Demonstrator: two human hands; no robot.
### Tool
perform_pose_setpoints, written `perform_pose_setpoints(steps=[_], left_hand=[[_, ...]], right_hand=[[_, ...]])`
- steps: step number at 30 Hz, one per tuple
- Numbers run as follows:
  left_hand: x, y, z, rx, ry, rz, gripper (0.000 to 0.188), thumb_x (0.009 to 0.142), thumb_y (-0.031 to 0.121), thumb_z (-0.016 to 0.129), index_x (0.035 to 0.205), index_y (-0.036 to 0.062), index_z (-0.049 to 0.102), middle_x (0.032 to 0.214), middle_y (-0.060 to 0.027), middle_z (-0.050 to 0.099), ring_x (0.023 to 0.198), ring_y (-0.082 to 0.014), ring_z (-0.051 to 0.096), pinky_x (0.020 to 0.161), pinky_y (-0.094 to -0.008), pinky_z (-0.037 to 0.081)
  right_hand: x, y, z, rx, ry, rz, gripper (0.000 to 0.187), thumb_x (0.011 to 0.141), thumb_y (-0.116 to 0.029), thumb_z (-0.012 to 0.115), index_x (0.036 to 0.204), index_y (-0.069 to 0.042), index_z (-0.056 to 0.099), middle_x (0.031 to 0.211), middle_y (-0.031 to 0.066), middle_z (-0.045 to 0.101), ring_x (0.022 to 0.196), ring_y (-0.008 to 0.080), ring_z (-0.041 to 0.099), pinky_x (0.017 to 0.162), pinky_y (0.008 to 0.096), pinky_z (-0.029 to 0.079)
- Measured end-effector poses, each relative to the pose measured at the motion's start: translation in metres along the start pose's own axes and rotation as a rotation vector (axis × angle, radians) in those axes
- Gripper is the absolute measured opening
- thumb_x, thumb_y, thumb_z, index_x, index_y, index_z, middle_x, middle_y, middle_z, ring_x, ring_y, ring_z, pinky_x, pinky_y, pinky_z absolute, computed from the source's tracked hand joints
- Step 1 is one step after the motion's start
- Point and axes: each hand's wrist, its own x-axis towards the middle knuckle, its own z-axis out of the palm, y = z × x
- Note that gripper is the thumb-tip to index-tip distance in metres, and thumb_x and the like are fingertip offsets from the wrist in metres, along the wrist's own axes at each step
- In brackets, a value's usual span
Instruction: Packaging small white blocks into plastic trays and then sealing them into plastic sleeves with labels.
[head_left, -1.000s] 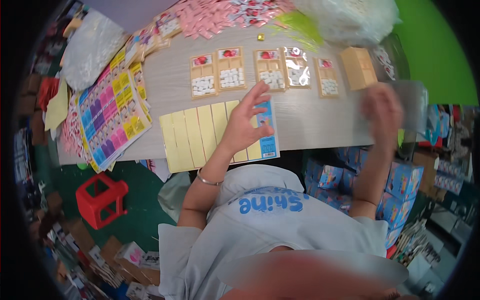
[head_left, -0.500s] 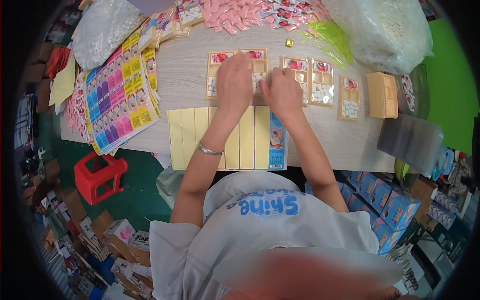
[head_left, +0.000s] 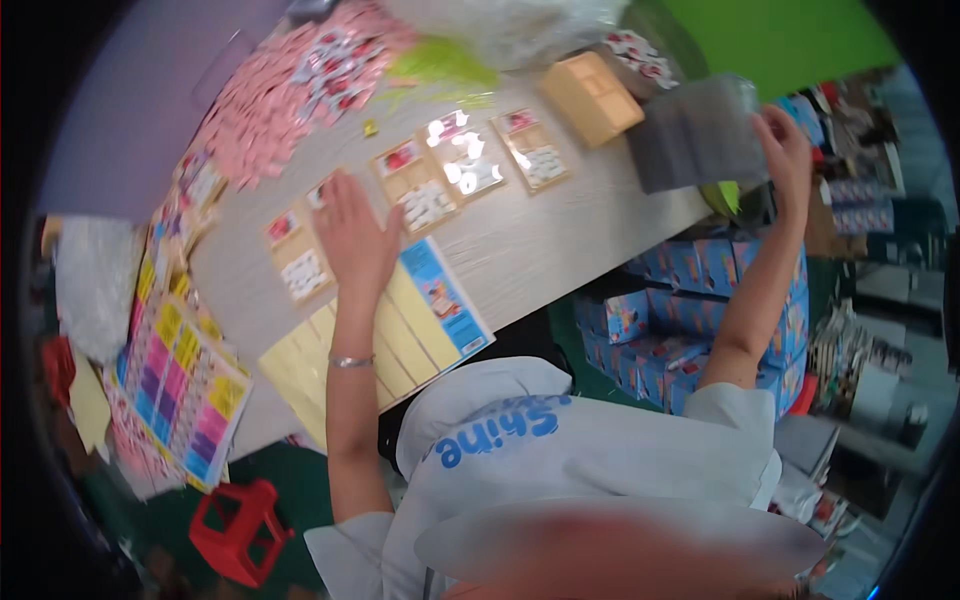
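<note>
My left hand lies flat, fingers stretched, over a small beige compartment tray and hides most of it. To its left is another such tray, with white pieces and a red-printed packet. A similar filled tray stands just right of that hand. Beyond it are a tray under a shiny clear cover and a further filled tray. Far right, my right hand has its curled fingers at the edge of a stack of clear plastic covers, seemingly gripping it; blur hides exactly how many.
Yellow-backed printed card sheets lie at the near edge. A stack of beige trays stands at the back right. Pink packets and green strips are heaped behind. Colourful printed sheets lie left; a red stool stands below.
My right hand has left the trays and reached far right to the clear plastic stack. My left hand has flattened out over a tray. The whole view has turned and shifted right.
</note>
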Motion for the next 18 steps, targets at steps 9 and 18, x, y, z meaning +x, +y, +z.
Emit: perform_pose_setpoints(steps=[9,18], left_hand=[[-0.052,0.026,-0.056,-0.323,0.127,0.176,0.072,0.098,0.027,0.060,0.155,-0.0035,0.028,0.159,-0.0244,0.031,0.151,-0.0410,0.023,0.123,-0.0546,0.015],[-0.083,0.026,-0.070,-0.703,0.009,0.027,0.055,0.104,0.020,0.046,0.153,-0.0022,0.035,0.156,-0.0219,0.039,0.145,-0.0352,0.036,0.122,-0.0448,0.024]], right_hand=[[-0.002,-0.004,-0.034,0.272,-0.336,0.159,0.030,0.092,-0.032,0.077,0.105,-0.005,0.073,0.079,-0.0070,0.064,0.066,0.0001,0.056,0.057,0.0168,0.043],[0.010,0.022,-0.028,0.558,-0.397,0.243,0.027,0.091,-0.028,0.079,0.104,-0.005,0.074,0.076,-0.0081,0.063,0.061,-0.0026,0.054,0.052,0.0119,0.039]])
